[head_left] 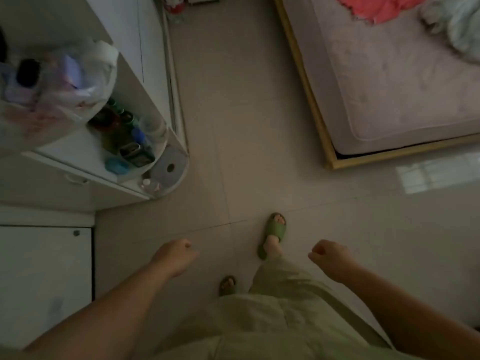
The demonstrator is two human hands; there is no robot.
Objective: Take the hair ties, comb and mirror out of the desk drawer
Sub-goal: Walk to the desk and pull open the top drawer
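Hands, left (174, 257) and right (329, 258), curl loosely, each grip empty.

So, the desk drawer (39, 184) is over on our left, tucked right under the white desk top (78, 152). It's a plain white front, kinda blurry and dim, with a small pale handle (75, 179) on it. It looks pushed all the way shut. Just below it we see a second white panel (44, 268) with a little round dark knob (76, 233), closed too. We can't tell if that one's a drawer or a door.
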